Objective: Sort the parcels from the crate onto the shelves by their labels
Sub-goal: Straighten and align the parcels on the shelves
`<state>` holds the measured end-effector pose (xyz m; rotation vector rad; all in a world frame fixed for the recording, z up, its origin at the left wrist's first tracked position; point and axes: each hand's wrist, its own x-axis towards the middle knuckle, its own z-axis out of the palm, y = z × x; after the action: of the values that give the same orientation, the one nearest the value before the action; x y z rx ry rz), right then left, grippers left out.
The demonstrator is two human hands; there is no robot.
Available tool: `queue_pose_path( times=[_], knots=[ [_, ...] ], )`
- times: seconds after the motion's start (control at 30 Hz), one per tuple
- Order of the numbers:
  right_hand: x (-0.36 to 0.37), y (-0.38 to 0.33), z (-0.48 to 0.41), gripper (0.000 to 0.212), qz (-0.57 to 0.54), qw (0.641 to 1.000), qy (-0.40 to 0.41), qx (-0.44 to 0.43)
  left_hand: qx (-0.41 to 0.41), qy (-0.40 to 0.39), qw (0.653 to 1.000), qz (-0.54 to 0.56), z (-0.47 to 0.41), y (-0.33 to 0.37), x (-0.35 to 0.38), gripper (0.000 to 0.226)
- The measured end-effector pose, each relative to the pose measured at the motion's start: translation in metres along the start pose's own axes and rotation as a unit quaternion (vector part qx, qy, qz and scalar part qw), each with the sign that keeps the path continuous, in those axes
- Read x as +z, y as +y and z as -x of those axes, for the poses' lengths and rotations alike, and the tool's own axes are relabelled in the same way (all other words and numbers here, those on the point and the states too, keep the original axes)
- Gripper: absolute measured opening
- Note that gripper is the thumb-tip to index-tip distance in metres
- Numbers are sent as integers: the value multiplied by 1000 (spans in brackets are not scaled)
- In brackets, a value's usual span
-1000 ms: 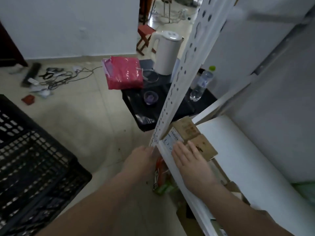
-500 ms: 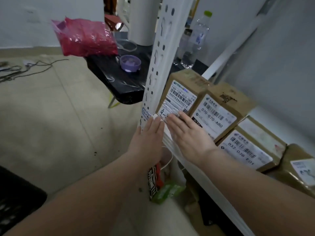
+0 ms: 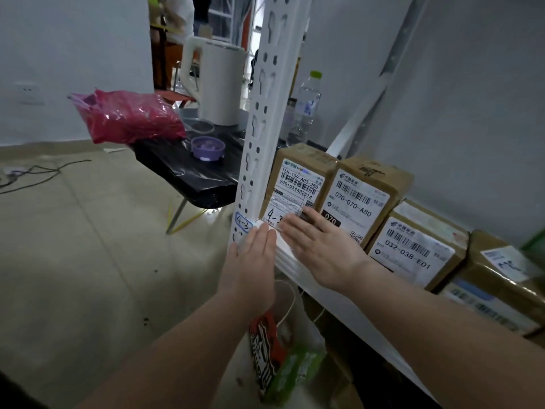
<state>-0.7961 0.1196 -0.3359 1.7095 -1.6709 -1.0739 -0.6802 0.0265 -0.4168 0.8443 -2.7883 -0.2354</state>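
Parcel [image 3: 295, 187] marked 4-3 stands at the shelf's [image 3: 290, 261] left end, beside the post tag [image 3: 244, 224] (also 4-3). Right hand [image 3: 321, 250], fingers flat, presses its face; left hand [image 3: 250, 261], flat, touches the shelf edge. Placement apparently finishing; next move: fetch another parcel.

left hand [image 3: 250, 261]: bare | left forearm [image 3: 177, 349]: bare, uncovered as far as the bottom edge | right hand [image 3: 321, 249]: bare | right forearm [image 3: 427, 326]: bare, uncovered as far as the right edge | detail: finer marks too blurred to tell
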Motion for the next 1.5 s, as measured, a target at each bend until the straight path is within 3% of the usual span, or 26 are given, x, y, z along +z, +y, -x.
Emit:
queue_pose_path(
  times=[0.27, 0.47, 0.77, 0.8, 0.87, 0.93, 1.0, 1.07, 1.13, 1.23, 1.37, 1.5],
  knots=[
    [15, -6, 45, 60, -20, 998, 67, -7, -13, -55, 998, 4, 2, 5, -16, 81],
    [41, 6, 75, 61, -125, 987, 97, 4, -19, -55, 998, 10, 3, 8, -17, 85],
    [47, 6, 77, 60, -128, 981, 141, 19, -20, -82, 996, -2, 3, 12, -28, 83],
    [45, 6, 77, 60, -124, 982, 141, 22, -21, -67, 998, 9, 1, 13, -36, 74],
    [43, 8, 80, 60, -119, 983, 139, 24, -9, 36, 998, 49, -4, 20, -56, 49],
    [41, 9, 83, 60, -118, 983, 140, 22, 30, 163, 983, 82, -12, 32, -81, 46],
    [41, 10, 87, 60, -117, 984, 131, 23, 79, 232, 963, 112, -28, 44, -102, 52],
    [42, 10, 92, 60, -116, 985, 126, 29, 96, 207, 966, 123, -46, 55, -118, 64],
    [44, 10, 98, 59, -122, 984, 128, 36, 87, 125, 980, 127, -63, 62, -129, 74],
    [46, 9, 108, 59, -127, 984, 120, 42, 78, 45, 985, 146, -81, 69, -133, 71],
    [52, 7, 120, 58, -119, 986, 111, 33, 81, 50, 980, 176, -85, 69, -131, 44],
    [60, 7, 127, 58, -98, 989, 104, 41, 87, 69, 976, 187, -84, 68, -126, 33]
  ],
)
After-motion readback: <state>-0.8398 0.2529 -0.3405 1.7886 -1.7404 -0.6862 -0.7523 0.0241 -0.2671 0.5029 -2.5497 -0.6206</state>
